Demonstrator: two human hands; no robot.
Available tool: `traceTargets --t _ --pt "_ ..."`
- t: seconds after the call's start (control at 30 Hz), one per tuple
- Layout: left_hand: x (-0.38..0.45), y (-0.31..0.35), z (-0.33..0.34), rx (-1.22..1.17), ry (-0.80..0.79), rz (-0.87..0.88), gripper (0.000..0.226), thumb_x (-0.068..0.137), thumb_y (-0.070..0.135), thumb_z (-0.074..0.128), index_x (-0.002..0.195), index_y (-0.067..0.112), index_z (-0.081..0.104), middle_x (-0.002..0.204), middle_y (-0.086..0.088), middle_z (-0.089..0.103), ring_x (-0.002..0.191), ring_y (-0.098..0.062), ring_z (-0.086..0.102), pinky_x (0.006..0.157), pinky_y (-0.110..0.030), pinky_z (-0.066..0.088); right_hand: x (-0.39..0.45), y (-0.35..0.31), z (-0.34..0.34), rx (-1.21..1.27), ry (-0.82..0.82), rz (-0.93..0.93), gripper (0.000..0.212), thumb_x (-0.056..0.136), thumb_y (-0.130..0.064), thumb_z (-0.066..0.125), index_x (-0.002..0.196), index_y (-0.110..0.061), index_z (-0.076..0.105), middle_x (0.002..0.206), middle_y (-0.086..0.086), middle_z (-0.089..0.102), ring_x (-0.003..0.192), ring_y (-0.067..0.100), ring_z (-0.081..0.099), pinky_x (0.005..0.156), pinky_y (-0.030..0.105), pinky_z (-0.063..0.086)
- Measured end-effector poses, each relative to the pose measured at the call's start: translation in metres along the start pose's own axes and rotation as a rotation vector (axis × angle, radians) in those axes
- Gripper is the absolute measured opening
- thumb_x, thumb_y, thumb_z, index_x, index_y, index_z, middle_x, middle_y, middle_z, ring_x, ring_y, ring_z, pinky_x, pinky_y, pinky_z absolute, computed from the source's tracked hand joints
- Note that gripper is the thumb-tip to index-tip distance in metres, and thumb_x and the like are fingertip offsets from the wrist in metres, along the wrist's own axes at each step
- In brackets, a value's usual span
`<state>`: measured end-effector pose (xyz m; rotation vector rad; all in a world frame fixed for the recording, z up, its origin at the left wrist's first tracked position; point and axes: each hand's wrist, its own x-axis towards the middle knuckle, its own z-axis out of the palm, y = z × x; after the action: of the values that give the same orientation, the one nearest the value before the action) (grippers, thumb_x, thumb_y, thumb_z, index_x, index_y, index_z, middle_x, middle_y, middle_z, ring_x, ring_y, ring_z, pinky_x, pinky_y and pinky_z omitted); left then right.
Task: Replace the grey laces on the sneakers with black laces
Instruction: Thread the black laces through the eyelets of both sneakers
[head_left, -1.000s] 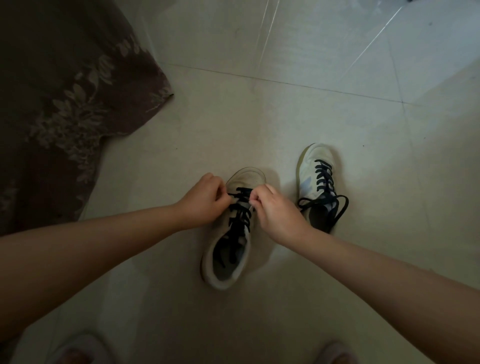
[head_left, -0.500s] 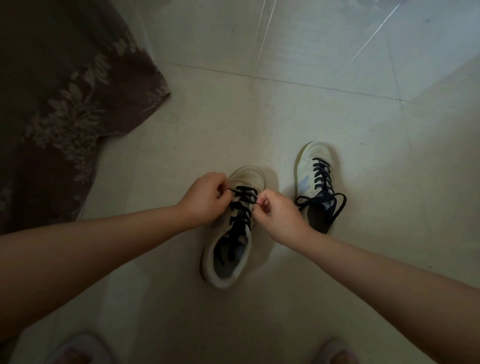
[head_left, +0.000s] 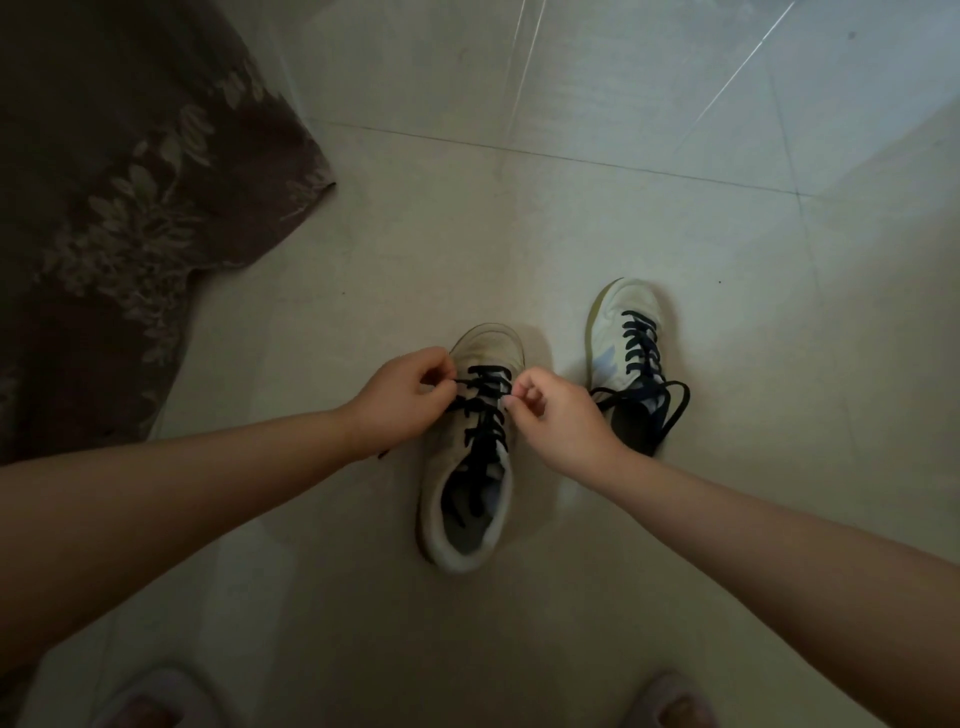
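Two pale sneakers stand on the tiled floor, toes pointing away from me. The left sneaker (head_left: 470, 467) carries a black lace (head_left: 483, 410) threaded up its eyelets, with loose ends lying inside the shoe opening. My left hand (head_left: 402, 400) pinches the lace at the shoe's left edge near the toe. My right hand (head_left: 556, 421) pinches it at the right edge, opposite. The right sneaker (head_left: 623, 338) stands apart, laced in black, with its black lace ends (head_left: 670, 410) looping loose over its opening.
A dark floral fabric (head_left: 119, 208) covers the floor at the left. Pale floor tiles (head_left: 571, 104) spread out ahead and to the right. My two slippered feet (head_left: 150, 701) show at the bottom edge.
Both hands have drawn slightly apart along the lace rows near the toe of the left sneaker. The right hand's fingers have shifted a little lower on the lace.
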<state>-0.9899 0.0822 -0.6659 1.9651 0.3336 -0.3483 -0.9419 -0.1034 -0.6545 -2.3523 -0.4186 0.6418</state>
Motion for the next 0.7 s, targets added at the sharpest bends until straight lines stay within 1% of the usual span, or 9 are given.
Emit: traceTargets --t 0.07,0.13,0.2,0.27,0.33,0.4,0.5,0.57,0.7 --pt "0.002 -0.001 -0.001 -0.106 -0.025 -0.072 0.015 0.091 0.012 0.054 0.078 0.017 0.057 0.084 -0.005 0.061 0.082 -0.019 0.057 0.076 -0.030 0.045 0.000 0.002 0.001 0.021 -0.012 0.035 0.013 0.092 -0.022 0.057 0.084 -0.012 0.055 0.071 0.005 0.061 0.070 0.023 0.058 0.067 0.030 0.046" --pt "0.003 0.000 -0.002 -0.098 -0.030 -0.090 0.012 0.092 0.014 0.055 0.080 0.016 0.058 0.085 -0.005 0.062 0.082 -0.017 0.056 0.076 -0.030 0.046 -0.001 0.004 0.003 0.030 -0.005 0.054 0.012 0.092 -0.022 0.057 0.085 -0.013 0.054 0.075 0.008 0.063 0.070 0.021 0.058 0.066 0.028 0.045" --pt "0.002 0.003 -0.001 -0.028 0.002 -0.035 0.007 0.091 0.017 0.058 0.085 0.013 0.058 0.088 -0.003 0.063 0.085 -0.015 0.058 0.075 -0.024 0.046 -0.003 0.003 0.001 0.043 0.033 0.021 0.010 0.089 -0.019 0.061 0.086 -0.015 0.052 0.075 0.001 0.059 0.067 0.012 0.054 0.063 0.023 0.042" --pt "0.000 0.007 -0.001 0.033 0.045 0.072 0.011 0.088 0.019 0.064 0.093 0.012 0.057 0.090 0.000 0.063 0.087 -0.010 0.059 0.072 -0.019 0.047 -0.006 0.001 -0.002 -0.021 0.071 -0.101 0.009 0.086 -0.018 0.064 0.086 -0.018 0.055 0.081 -0.007 0.051 0.068 0.002 0.050 0.063 0.018 0.041" --pt "-0.003 0.010 0.000 0.108 0.073 0.156 0.015 0.087 0.022 0.066 0.099 0.015 0.060 0.090 0.001 0.064 0.082 -0.010 0.059 0.067 -0.016 0.046 -0.009 -0.003 -0.003 -0.119 0.062 -0.200 0.005 0.085 -0.022 0.065 0.088 -0.019 0.062 0.086 -0.011 0.047 0.073 -0.003 0.049 0.064 0.015 0.039" --pt "-0.005 0.010 0.001 0.164 0.096 0.185 0.015 0.088 0.024 0.064 0.099 0.015 0.063 0.089 0.003 0.063 0.070 -0.008 0.057 0.061 -0.012 0.042 -0.011 -0.004 -0.002 -0.161 0.041 -0.188 0.011 0.086 -0.027 0.065 0.095 -0.021 0.066 0.088 -0.011 0.046 0.073 -0.005 0.047 0.064 0.015 0.039" --pt "-0.010 0.006 0.005 0.161 0.052 0.141 0.005 0.089 0.021 0.062 0.090 0.018 0.058 0.073 0.006 0.061 0.053 -0.001 0.052 0.053 -0.011 0.037 -0.009 -0.005 -0.001 -0.145 0.017 -0.113 0.016 0.085 -0.032 0.066 0.098 -0.024 0.068 0.088 -0.008 0.048 0.069 0.004 0.048 0.069 0.026 0.046" --pt "-0.015 0.003 0.007 0.171 -0.005 0.102 0.010 0.088 0.020 0.064 0.085 0.020 0.054 0.059 0.008 0.055 0.047 0.002 0.049 0.049 -0.012 0.036 -0.006 -0.007 -0.001 -0.106 -0.002 -0.079 0.015 0.083 -0.031 0.068 0.096 -0.023 0.069 0.086 -0.005 0.049 0.069 0.009 0.050 0.072 0.028 0.048" --pt "-0.019 0.005 0.004 0.183 -0.111 0.070 0.013 0.086 0.014 0.065 0.080 0.019 0.055 0.048 0.009 0.048 0.039 0.001 0.045 0.044 -0.013 0.034 -0.002 -0.012 -0.003 -0.076 -0.086 -0.034 0.016 0.081 -0.027 0.072 0.095 -0.021 0.070 0.081 -0.007 0.045 0.065 0.002 0.044 0.064 0.012 0.038"
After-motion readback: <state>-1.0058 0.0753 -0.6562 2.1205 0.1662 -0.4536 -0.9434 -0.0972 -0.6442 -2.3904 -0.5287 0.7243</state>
